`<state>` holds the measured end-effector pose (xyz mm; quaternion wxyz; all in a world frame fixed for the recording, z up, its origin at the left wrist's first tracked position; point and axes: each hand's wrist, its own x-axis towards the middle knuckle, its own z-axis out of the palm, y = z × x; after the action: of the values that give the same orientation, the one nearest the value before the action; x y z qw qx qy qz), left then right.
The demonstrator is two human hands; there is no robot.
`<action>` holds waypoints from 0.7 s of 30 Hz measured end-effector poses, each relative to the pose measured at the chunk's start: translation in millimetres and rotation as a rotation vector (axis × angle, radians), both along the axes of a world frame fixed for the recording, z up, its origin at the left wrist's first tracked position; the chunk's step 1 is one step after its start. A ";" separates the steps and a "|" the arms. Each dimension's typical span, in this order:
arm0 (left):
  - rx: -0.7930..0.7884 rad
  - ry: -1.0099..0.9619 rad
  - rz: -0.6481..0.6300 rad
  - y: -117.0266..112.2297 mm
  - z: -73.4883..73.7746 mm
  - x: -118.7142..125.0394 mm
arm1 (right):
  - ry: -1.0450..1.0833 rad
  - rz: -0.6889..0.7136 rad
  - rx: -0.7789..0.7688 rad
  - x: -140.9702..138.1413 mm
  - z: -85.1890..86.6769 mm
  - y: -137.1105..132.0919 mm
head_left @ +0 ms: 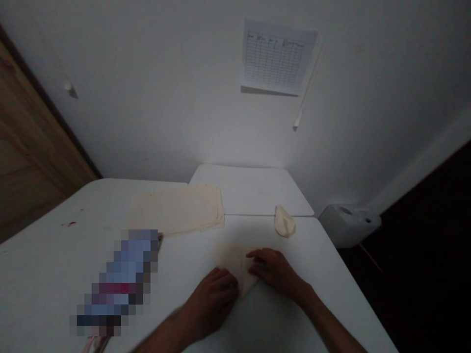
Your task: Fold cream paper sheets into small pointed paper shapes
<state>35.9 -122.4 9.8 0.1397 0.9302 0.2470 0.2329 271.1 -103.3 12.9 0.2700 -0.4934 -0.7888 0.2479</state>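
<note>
On the white table lies a thin cream sheet (228,252), folded to a point at its near end. I cannot tell whether it is dough or cloth. My left hand (217,294) has its fingers curled onto the sheet's near left edge. From the right, my right hand (274,269) grips the folded right part, its fingers bent over the sheet; its fingertips are partly dark and hard to make out. A finished-looking folded cream piece (284,223) lies beyond my right hand. Farther left is a flat stack of similar cream sheets (180,208).
A pixelated long object (117,279) lies left of my left hand. A white board or second tabletop (250,189) meets the table (184,274) at the wall. A printed chart (277,59) hangs above. A white container (349,225) stands beyond the right edge.
</note>
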 end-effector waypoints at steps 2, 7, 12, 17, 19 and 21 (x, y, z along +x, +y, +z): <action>0.016 0.006 -0.027 -0.7 1.8 -1.8 | -0.001 -0.007 0.022 -2.0 -2.0 -0.1; 0.066 0.113 -0.037 -2.1 0.7 -2.8 | -0.005 -0.022 0.070 -7.0 -7.1 -0.8; 0.120 0.158 -0.038 -3.4 2.1 -3.5 | -0.012 -0.055 0.091 -11.7 -8.7 -1.5; 0.156 0.186 -0.034 -5.0 -0.8 -3.8 | 0.009 -0.079 0.086 -15.9 -6.7 -1.8; 0.168 0.199 -0.025 -6.2 -0.9 -3.0 | 0.002 -0.095 0.089 -17.6 -6.8 -1.0; 0.177 0.209 -0.015 -7.3 1.0 -1.7 | -0.001 -0.108 0.096 -19.2 -7.6 0.4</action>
<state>34.3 -129.7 10.8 0.0322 0.9599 0.2319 0.1545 251.9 -102.9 5.3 0.3062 -0.5219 -0.7720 0.1946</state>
